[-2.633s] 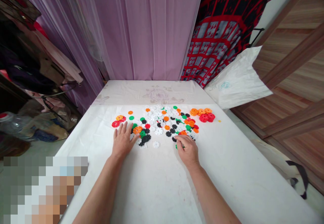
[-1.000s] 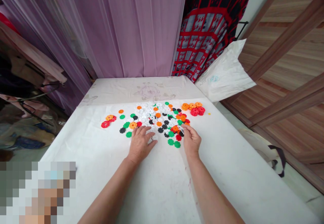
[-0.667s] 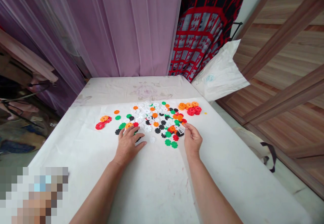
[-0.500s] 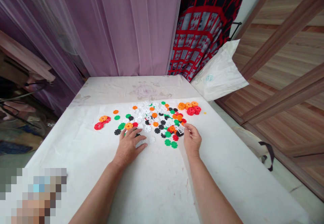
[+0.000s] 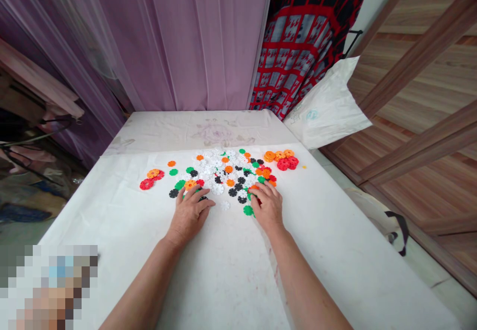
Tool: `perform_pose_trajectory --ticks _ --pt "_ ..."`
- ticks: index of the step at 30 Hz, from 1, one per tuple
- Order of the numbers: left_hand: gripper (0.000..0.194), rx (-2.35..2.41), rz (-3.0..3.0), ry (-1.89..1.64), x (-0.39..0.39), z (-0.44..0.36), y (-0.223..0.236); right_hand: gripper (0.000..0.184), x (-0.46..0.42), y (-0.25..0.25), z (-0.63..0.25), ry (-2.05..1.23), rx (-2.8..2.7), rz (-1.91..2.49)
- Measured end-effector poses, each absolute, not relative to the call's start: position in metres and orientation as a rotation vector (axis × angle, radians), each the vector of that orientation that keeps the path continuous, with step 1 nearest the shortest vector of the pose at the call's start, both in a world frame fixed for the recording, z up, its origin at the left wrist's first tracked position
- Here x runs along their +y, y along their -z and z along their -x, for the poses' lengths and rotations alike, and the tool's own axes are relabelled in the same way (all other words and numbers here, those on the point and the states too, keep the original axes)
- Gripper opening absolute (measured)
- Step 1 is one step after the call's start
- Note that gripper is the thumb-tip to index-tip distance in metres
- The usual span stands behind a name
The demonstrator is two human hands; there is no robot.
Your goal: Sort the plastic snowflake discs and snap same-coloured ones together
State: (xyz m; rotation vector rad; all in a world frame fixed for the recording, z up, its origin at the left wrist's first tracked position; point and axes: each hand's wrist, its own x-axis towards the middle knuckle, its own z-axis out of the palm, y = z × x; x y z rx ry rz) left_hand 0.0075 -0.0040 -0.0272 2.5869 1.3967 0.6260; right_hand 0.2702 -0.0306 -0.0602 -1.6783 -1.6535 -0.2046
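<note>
A scatter of small plastic snowflake discs (image 5: 223, 173) in white, orange, green, black and red lies on a white table (image 5: 231, 265). My left hand (image 5: 191, 211) rests flat with fingers spread at the near left edge of the scatter, over black and green discs. My right hand (image 5: 266, 206) lies palm down with fingers apart on the near right part of the pile, covering red and green discs; a green disc (image 5: 247, 210) shows at its left side. Joined orange and red discs (image 5: 281, 159) sit at the far right, another red and orange pair (image 5: 150, 179) at the left.
Purple curtains (image 5: 186, 41) hang behind the table. A red and black patterned cloth (image 5: 305, 37) hangs at the back right, with a white bag (image 5: 328, 111) beside the table's right corner. A wooden panel (image 5: 428, 96) fills the right. Clutter lies at the left.
My right hand has moved left and down onto the near discs, from a pinch at the pile's right edge to lying flat. My left hand has stayed almost still.
</note>
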Motion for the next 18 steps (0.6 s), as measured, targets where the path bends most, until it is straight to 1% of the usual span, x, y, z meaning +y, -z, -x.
perform_pose_trajectory --ticks 3,7,11,13,15,18 --pt "0.016 1.383 -2.575 -0.637 -0.004 -0.007 0.028 0.02 -0.032 0.06 -0.275 0.227 -1.599 1.728" --pt "0.014 1.417 -2.531 -0.649 -0.004 -0.008 0.028 0.022 -0.034 0.052 -0.27 0.28 -1.599 1.767" --pt "0.02 1.516 -2.474 -0.759 -0.001 -0.006 0.03 0.019 -0.033 0.044 -0.255 0.275 -1.726 1.783" --pt "0.025 1.588 -2.424 -0.843 0.002 -0.003 0.032 0.023 -0.033 0.041 -0.249 0.255 -1.779 1.825" --pt "0.026 1.652 -2.369 -0.899 0.005 0.001 0.035 0.025 -0.032 0.041 -0.247 0.237 -1.799 1.858" --pt "0.026 1.681 -2.32 -0.922 0.009 0.006 0.039 0.02 -0.03 0.043 -0.247 0.223 -1.778 1.869"
